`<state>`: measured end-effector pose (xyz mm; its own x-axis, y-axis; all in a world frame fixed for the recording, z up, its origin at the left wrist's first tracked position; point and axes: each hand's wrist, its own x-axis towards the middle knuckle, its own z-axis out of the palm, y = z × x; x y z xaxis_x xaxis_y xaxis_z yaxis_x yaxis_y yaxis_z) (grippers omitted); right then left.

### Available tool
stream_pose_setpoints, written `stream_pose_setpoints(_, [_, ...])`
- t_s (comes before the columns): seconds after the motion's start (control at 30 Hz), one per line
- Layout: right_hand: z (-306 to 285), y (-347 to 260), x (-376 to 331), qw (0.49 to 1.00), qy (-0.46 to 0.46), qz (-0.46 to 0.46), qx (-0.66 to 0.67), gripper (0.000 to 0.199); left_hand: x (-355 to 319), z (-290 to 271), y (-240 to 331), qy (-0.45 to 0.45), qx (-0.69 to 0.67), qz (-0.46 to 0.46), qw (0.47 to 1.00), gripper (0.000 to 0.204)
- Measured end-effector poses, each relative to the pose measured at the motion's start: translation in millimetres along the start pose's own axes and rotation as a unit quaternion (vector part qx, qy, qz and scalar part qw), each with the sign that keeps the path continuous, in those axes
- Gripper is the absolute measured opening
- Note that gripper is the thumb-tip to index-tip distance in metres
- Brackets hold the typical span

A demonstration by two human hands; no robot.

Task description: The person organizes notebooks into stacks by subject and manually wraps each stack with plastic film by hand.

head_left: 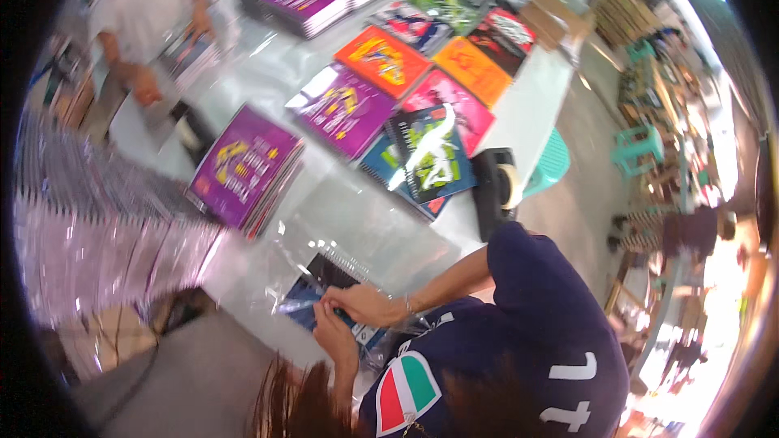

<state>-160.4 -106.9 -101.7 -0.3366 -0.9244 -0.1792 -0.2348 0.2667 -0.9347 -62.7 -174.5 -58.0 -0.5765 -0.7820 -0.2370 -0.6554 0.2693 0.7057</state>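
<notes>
A dark blue-and-black spiral notebook (329, 273) lies on the table in front of me, with clear plastic film (294, 306) over and around it. My left hand (334, 336) is closed at the film over the notebook's middle. Right against it, my right hand (367, 305) has its fingers pinched on the same film. Fingertips of both hands meet, so the exact grip is partly hidden. Ahead and to the left sits a small stack of notebooks with a purple cover (242, 164) on top.
Notebooks with purple (345, 109), orange (383, 59) and pink covers lie in rows ahead. A black tape dispenser (492, 195) stands at the right table edge, by a green stool (552, 164). Tall stacks of wrapped notebooks (114, 264) rise at left. A co-worker (154, 20) stands across the table.
</notes>
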Motion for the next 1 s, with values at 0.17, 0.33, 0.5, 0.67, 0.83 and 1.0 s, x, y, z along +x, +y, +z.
stream_pose_setpoints(0.17, [-9, -5, -3, 0.997, -0.023, -0.032, -0.066, 0.023, 9, -16, 6, -0.060, 0.035, 0.068, 0.995, 0.026])
stream_pose_setpoints(0.33, [-11, -9, -7, 0.995, -0.001, -0.086, -0.050, 0.022, 11, -37, -8, -0.086, 0.174, 0.171, 0.966, 0.023])
stream_pose_setpoints(0.5, [-11, -14, -9, 0.985, 0.059, -0.155, -0.043, 0.020, 4, -50, -34, -0.113, 0.120, 0.263, 0.951, 0.042])
stream_pose_setpoints(0.67, [-17, -11, -8, 0.991, 0.010, -0.052, -0.122, 0.021, -5, -48, -50, -0.071, 0.095, 0.247, 0.962, 0.056])
stream_pose_setpoints(0.83, [2, 5, 15, 0.961, 0.041, -0.268, 0.047, 0.015, -14, -52, -64, -0.054, 0.164, 0.247, 0.953, 0.074])
stream_pose_setpoints(1.0, [-11, -4, 2, 0.958, -0.037, 0.029, 0.283, 0.027, -4, -53, -53, -0.073, 0.187, 0.253, 0.946, 0.093])
